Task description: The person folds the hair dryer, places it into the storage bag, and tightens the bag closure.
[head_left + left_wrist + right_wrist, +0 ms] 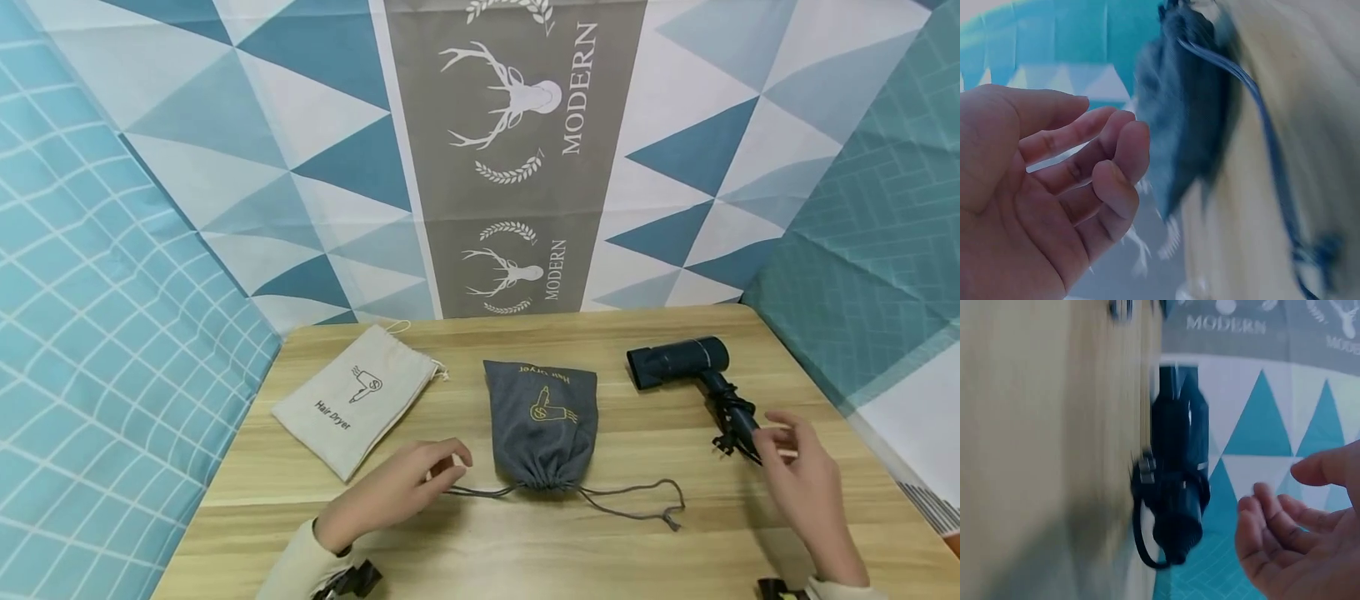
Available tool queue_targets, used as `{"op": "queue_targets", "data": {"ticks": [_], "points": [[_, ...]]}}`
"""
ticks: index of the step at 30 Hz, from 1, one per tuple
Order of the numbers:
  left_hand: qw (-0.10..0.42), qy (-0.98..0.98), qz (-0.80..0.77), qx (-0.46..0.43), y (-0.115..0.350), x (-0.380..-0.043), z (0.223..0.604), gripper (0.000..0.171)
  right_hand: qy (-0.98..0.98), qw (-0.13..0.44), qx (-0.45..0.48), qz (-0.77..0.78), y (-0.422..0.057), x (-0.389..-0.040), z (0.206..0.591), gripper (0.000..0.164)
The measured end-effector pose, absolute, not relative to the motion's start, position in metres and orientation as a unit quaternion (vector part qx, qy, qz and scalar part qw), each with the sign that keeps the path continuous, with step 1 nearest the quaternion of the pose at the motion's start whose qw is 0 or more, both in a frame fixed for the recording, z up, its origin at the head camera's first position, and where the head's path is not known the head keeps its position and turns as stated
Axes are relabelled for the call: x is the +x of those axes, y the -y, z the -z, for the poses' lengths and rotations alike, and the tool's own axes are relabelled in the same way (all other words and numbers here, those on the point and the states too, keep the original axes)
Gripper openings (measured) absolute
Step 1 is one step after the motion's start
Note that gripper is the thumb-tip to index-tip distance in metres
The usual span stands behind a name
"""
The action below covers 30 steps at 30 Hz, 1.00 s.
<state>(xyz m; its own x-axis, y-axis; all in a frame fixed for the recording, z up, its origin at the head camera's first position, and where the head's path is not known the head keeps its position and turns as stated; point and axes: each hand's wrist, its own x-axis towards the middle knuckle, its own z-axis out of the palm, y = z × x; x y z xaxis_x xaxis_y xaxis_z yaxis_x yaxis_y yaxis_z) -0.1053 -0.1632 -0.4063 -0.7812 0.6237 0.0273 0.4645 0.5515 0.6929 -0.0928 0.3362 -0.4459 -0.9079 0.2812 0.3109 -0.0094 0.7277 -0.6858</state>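
Grey cloth pouch [543, 433] lies midway between the left and right edges of the wooden surface [555, 567], its gathered neck toward the near edge. My left hand [397, 487], fingers loosely bent and holding nothing, hovers near its drawcords [1270, 134]. My right hand [806, 487], equally free, is just beside the black hair dryer [678, 363] toward the far right corner. Near the far left corner lies a cream pouch [356, 400].
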Motion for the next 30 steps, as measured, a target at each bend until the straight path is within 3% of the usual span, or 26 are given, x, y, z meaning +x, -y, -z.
{"op": "queue_targets", "data": {"ticks": [6,14,19,23,30], "points": [[0.095,-0.853,-0.342,0.383,0.126,-0.122,0.385,0.021,0.922,0.192,-0.01,-0.337,-0.356,-0.126,0.451,0.051],[0.096,-0.81,-0.4,0.417,0.094,-0.159,0.376,0.024,0.932,0.198,0.008,-0.303,-0.352,-0.147,0.461,0.05],[0.08,-0.813,-0.387,0.428,0.072,-0.182,0.374,0.022,0.95,0.12,0.016,-0.287,-0.351,-0.163,0.463,0.066],[0.091,-0.807,-0.388,0.436,0.036,-0.197,0.376,0.02,0.962,0.05,0.032,-0.268,-0.361,-0.164,0.468,0.068],[0.081,-0.821,-0.326,0.461,-0.03,-0.224,0.362,0.018,0.949,0.03,0.038,-0.31,-0.369,-0.158,0.475,0.071]]}}
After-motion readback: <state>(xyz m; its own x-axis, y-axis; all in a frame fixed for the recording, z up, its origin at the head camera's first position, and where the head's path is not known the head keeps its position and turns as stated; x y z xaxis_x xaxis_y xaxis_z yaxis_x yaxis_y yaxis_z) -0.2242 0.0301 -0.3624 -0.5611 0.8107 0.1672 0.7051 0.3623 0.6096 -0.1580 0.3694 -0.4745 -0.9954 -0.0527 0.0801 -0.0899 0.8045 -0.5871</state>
